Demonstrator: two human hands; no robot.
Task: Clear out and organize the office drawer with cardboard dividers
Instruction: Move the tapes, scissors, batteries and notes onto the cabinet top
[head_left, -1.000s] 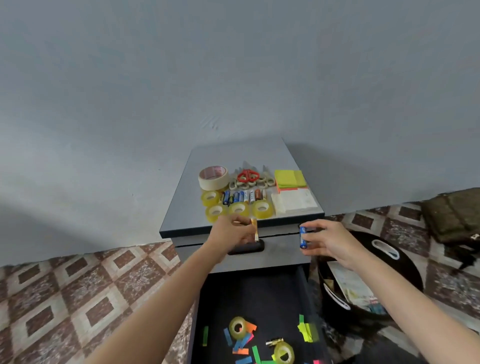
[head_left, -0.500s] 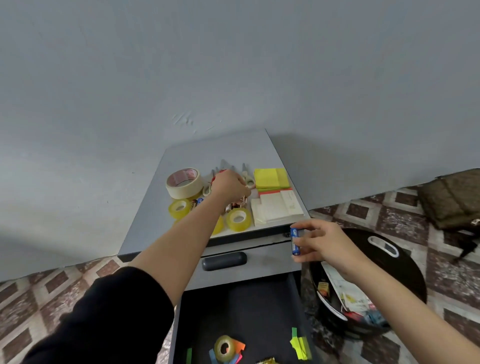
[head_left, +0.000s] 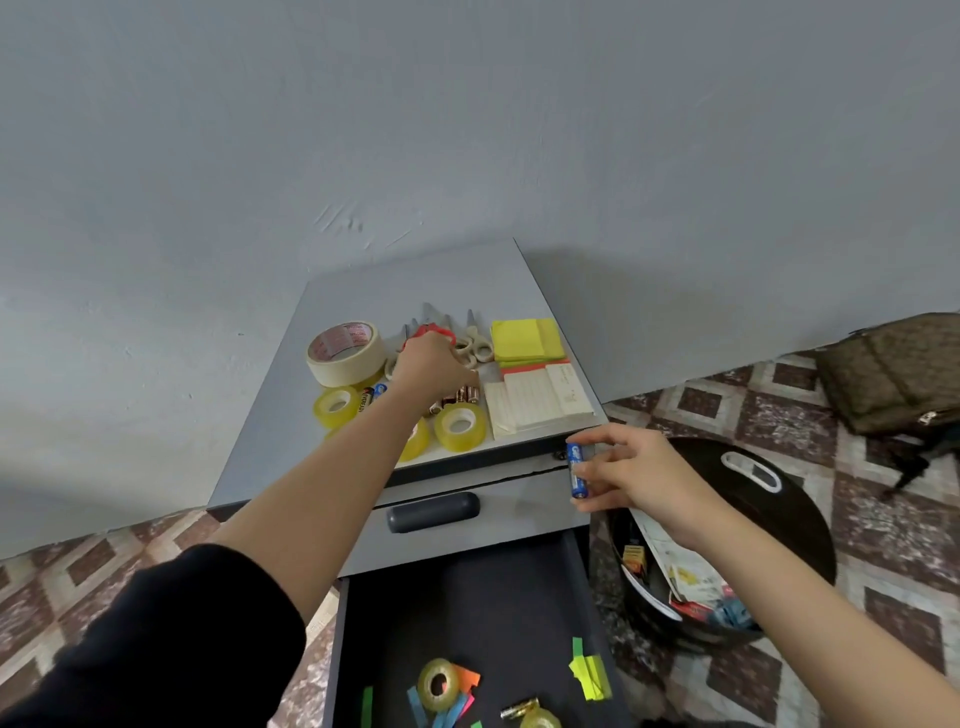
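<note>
Nearest, the open dark drawer (head_left: 467, 613) holds coloured paper flags (head_left: 589, 670). I record the right hand (head_left: 641, 475) pinching a blue cylindrical battery (head_left: 576, 467) upright between thumb and fingers, beside the front corner of the grey cabinet (head_left: 415, 291). Farther, the left hand (head_left: 431, 366) curls over the battery row (head_left: 460, 395) on top; its grip I cannot tell. Battery lettering: unreadable.

The left hand (head_left: 431, 364) was stretched over the counter (head_left: 415, 280), its fingers curled down among the batteries (head_left: 462, 395) just below the scissors (head_left: 475, 338); whether they held anything could not be told. The right hand (head_left: 639, 467) pinched a blue battery (head_left: 577, 470) upright at the counter's front right corner, beside the bin (head_left: 779, 519). The open drawer (head_left: 493, 597) held a tape roll (head_left: 438, 683) and coloured flags (head_left: 589, 675).
</note>
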